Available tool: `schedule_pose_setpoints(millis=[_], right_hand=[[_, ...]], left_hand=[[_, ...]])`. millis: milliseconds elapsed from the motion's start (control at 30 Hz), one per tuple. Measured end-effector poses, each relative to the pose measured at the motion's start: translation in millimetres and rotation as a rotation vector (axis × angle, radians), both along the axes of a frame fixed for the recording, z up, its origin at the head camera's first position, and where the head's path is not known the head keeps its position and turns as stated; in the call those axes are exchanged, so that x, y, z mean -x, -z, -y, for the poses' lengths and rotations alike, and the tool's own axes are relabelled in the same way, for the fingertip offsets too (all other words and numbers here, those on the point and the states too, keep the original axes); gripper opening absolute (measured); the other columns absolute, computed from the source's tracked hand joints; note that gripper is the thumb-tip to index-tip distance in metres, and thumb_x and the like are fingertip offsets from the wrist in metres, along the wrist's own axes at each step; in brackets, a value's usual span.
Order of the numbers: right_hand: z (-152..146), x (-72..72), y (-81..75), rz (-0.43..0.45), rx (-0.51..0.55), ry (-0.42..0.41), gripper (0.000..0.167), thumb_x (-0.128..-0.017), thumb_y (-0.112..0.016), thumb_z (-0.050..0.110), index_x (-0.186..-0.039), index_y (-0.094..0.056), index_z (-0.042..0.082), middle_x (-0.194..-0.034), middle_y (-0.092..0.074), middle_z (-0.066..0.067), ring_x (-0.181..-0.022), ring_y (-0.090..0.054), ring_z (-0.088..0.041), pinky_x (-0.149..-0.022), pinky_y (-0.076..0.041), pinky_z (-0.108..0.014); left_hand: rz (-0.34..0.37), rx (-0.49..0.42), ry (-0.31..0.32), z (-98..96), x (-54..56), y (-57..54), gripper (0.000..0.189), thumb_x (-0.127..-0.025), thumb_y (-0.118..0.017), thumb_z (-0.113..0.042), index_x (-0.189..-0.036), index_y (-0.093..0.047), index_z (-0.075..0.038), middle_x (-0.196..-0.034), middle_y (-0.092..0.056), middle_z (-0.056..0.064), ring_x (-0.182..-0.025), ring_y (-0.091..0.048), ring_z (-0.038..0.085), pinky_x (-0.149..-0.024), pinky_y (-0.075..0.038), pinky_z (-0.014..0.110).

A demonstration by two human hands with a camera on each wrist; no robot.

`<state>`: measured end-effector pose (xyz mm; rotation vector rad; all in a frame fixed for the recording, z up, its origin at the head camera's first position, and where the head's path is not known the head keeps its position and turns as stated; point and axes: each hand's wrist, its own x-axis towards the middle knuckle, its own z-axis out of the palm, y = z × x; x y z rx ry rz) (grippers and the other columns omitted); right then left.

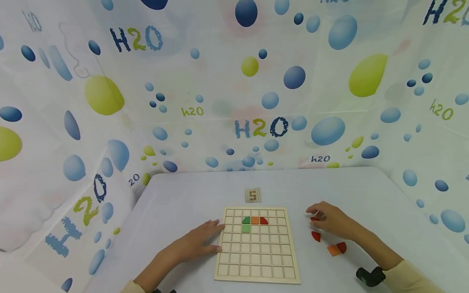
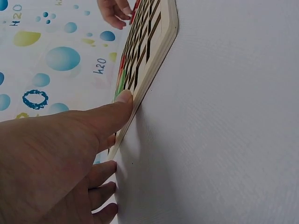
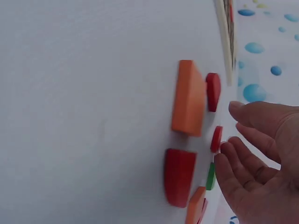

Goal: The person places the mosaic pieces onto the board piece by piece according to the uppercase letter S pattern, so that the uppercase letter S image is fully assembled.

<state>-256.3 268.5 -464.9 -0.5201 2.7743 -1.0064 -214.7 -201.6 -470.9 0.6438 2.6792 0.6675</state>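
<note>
In the head view a wooden grid board lies on the table, bearing a green quarter-round piece, a green square, an orange square and a red quarter-round piece. My left hand rests at the board's left edge, its thumb on the rim and its fingers loosely extended. To the right of the board, my right hand hovers over a red piece, partly hidden by the fingers. Thumb and fingers are apart in the right wrist view.
Another red quarter-round piece lies below the right hand. Nearer to me are an orange square and a red piece. A small pattern card lies behind the board. A green piece shows in the right wrist view.
</note>
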Motion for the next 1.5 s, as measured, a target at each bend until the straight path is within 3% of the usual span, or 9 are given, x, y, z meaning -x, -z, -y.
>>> schedule_pose_setpoints(millis=[167,533,733,1033,1500], right_hand=[[-3,-0.7,4.3,0.02,-0.045,0.036,0.036,-0.093,-0.081,0.013,-0.126,-0.068,0.008,-0.118,-0.066,-0.005,-0.107,-0.065,-0.022,-0.095,-0.062,-0.043],[0,-0.1,6.3,-0.02,-0.096,0.024,0.02,-0.094,-0.077,0.008,-0.113,-0.07,0.011,-0.105,-0.064,0.001,-0.098,-0.06,-0.017,-0.089,-0.062,-0.039],[1,0.3,6.8,-0.021,-0.102,0.03,0.02,-0.094,-0.079,0.011,-0.112,-0.071,0.011,-0.103,-0.063,0.002,-0.097,-0.06,-0.016,-0.087,-0.061,-0.036],[3,-1.3,3.5,-0.009,-0.121,0.037,0.022,-0.093,-0.076,0.007,-0.113,-0.07,0.01,-0.102,-0.062,0.002,-0.097,-0.06,-0.018,-0.09,-0.061,-0.042],[10,2.1,6.6,-0.035,-0.09,0.018,0.014,-0.093,-0.078,0.011,-0.104,-0.069,0.014,-0.093,-0.06,0.004,-0.09,-0.057,-0.015,-0.078,-0.057,-0.024]], left_hand=[[-0.005,-0.013,0.01,-1.2,-1.2,-1.7,0.074,-0.098,-0.071,-0.053,-0.16,-0.048,-0.019,-0.169,-0.038,0.016,-0.158,-0.03,0.041,-0.124,-0.031,0.065],[-0.02,-0.012,0.014,-0.2,-2.5,-1.4,0.074,-0.099,-0.07,-0.053,-0.16,-0.047,-0.019,-0.169,-0.038,0.015,-0.159,-0.029,0.04,-0.124,-0.031,0.065],[-0.027,-0.004,0.018,1.0,-2.1,0.4,0.074,-0.099,-0.069,-0.054,-0.16,-0.047,-0.02,-0.169,-0.038,0.014,-0.159,-0.029,0.04,-0.123,-0.032,0.065],[-0.018,-0.001,0.008,-0.4,-3.7,-2.0,0.074,-0.099,-0.07,-0.054,-0.161,-0.046,-0.02,-0.17,-0.037,0.014,-0.159,-0.029,0.039,-0.124,-0.031,0.064],[-0.009,0.007,0.001,-1.6,-3.9,-2.8,0.074,-0.099,-0.07,-0.053,-0.161,-0.046,-0.02,-0.17,-0.036,0.013,-0.16,-0.028,0.039,-0.124,-0.031,0.065]])
